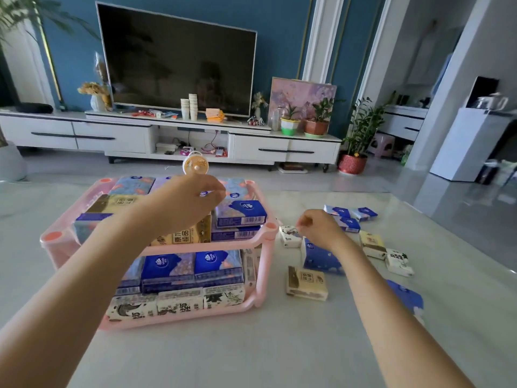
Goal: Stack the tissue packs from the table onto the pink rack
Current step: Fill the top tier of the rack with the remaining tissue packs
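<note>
The right hand (319, 228), fingers loosely curled and empty, should grip the small white ink-printed tissue pack (290, 237) right of centre across its width; whether the left hand (184, 204) over the pink plastic rack (209, 245) holds anything is unclear.

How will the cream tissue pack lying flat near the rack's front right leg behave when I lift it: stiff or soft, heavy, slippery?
The cream tissue pack probably feels light and yields a little, as it looks like wrapped tissue. Its wrapper seems smooth, so it may slip on the polished table. Lying flat, it should not roll.
</note>
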